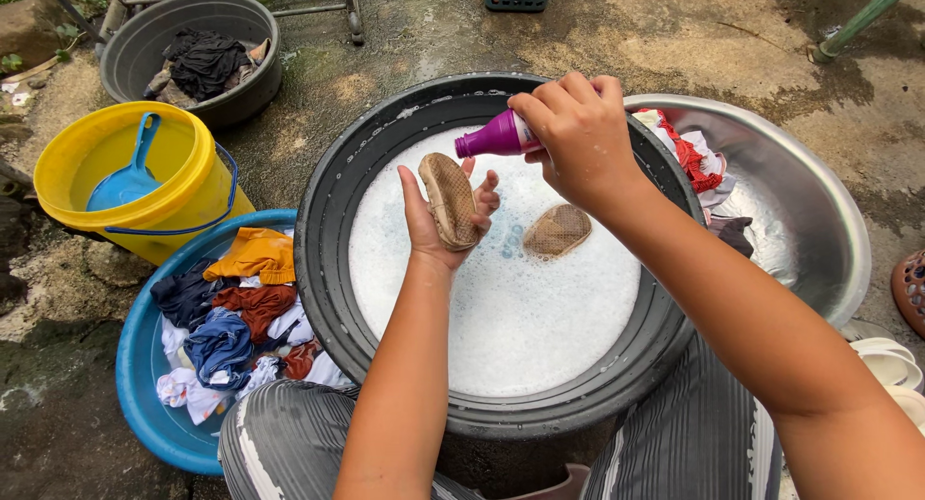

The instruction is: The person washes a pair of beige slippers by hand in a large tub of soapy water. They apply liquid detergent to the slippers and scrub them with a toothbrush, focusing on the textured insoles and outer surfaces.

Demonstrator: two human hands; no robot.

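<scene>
My left hand [438, 216] holds a small tan knitted shoe [451, 201] upright over a big black basin [323, 269] full of white soapy foam. My right hand [578, 139] grips a purple bottle [496, 136] tipped on its side, its nozzle pointing at the shoe's top. A second tan shoe [557, 230] floats in the foam just right of my left hand.
A blue tub [145, 384] of mixed clothes sits at the left, a yellow bucket [188, 187] with a blue scoop [130, 177] behind it. A grey tub [145, 38] with dark laundry is at the far left. A steel basin [809, 201] with clothes stands on the right.
</scene>
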